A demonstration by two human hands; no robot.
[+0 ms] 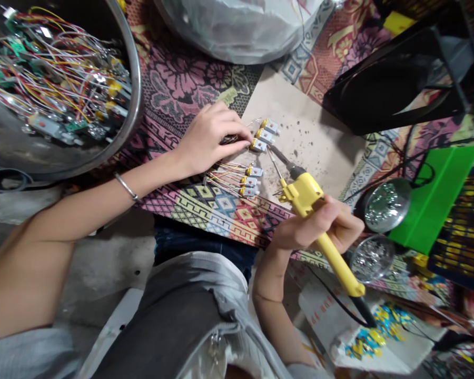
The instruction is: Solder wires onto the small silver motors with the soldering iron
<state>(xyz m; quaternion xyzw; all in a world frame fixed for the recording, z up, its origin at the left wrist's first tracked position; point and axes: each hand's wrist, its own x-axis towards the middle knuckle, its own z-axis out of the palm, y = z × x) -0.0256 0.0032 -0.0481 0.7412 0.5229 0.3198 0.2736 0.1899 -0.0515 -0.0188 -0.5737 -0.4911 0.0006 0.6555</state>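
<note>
My right hand (319, 226) is wrapped round a yellow soldering iron (306, 192), a gun-shaped one with a thin feed tube beside its tip. That tip reaches the nearest of several small grey motors (259, 145) with yellow end caps on the cardboard sheet (312, 134). At the yellow end of this motor, my left hand (217, 134) has thumb and finger pinched together; its palm hides part of the wires. Closer to me lies another row of small motors (250, 181), their thin wires (227, 176) trailing left.
A large metal bowl (135, 89) of wired motors stands at left. At the back are a plastic-wrapped bundle (245, 31) and a black fan-like frame (395, 79). Two dishes of small metal parts (387, 205) (373, 258) sit right, beside a green box (434, 195) and a dark basket (464, 231).
</note>
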